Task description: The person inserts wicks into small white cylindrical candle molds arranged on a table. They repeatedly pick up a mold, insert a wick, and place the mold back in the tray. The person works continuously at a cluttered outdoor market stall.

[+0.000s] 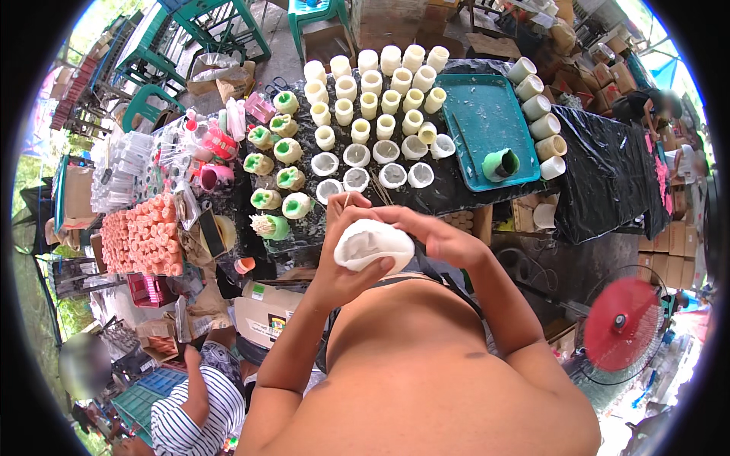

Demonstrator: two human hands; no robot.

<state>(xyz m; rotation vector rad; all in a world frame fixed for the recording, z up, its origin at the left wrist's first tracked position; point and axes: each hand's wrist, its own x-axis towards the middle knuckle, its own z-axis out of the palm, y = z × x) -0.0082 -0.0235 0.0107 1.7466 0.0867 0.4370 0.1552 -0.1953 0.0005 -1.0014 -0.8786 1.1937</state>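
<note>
My left hand (333, 267) is closed around a white, bowl-shaped cup (372, 249) with a hollow, greyish inside, its thumb on the near side. The cup is tilted toward me, above the near edge of the table. My right hand (445, 237) lies along the cup's far right side with its fingers stretched out toward the left fingertips. Its own fingertips are partly hidden. Just beyond my hands stand several similar white cups (356, 179) with grey insides. Behind them are rows of cream-coloured cylinders (369, 105).
Green-and-tan cups (289, 178) stand at the left of the black-covered table. A teal tray (475, 106) holds a green cup (500, 165); white cylinders (544, 126) line its right side. Peach-coloured pieces (141, 237) lie farther left. A red fan (623, 323) stands right. A person in stripes (201, 406) is lower left.
</note>
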